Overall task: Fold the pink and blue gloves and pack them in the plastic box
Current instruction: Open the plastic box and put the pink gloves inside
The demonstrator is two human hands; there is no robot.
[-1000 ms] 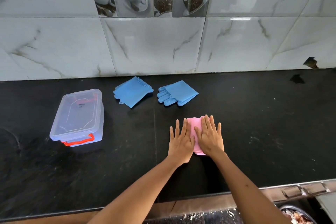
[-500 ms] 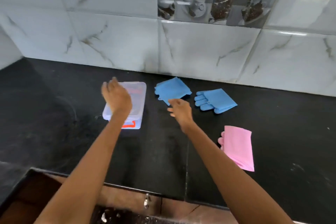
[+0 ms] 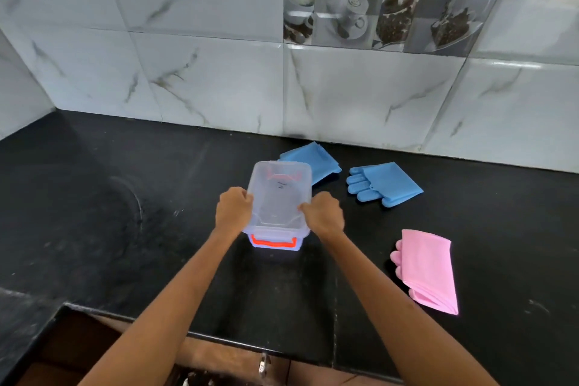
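A clear plastic box with red latch handles sits on the black counter, lid on. My left hand grips its left edge and my right hand grips its right edge, fingers curled over the lid's rim. Folded pink gloves lie to the right, near the front. One folded blue glove lies behind the box, partly hidden by it. Another folded blue glove lies to its right, fingers pointing left.
A marble-tiled wall runs along the back and turns the corner at the left. The counter's front edge crosses the bottom, with a step-down at the lower left.
Both hands left the pink gloves and moved left to the box. They now grip its two sides. The view has turned left.
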